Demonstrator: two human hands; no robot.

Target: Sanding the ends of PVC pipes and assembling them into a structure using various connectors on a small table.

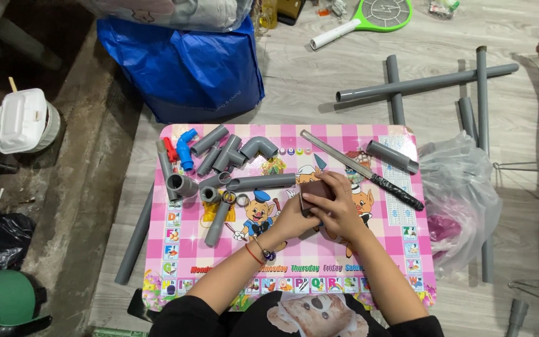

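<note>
Both my hands meet over the middle of a pink checked cartoon table (344,262). Together they hold a small dark brown folded sheet (315,189), likely sandpaper. My left hand (293,218), with a red bracelet at the wrist, grips it from below left. From the right, my right hand (339,209) closes over it with fingers curled. Whether something is wrapped inside the sheet is hidden. Just left of my hands lie grey pipe pieces (260,182) and elbow fittings (258,147), plus small rings (242,200).
A long metal file with a black handle (363,170) lies diagonally at the table's right, beside a short grey pipe (392,156). Blue and red fittings (185,148) sit at the left. Long grey pipes (425,82) cross on the floor. Clear plastic bag (463,193) right; blue bag (185,65) behind.
</note>
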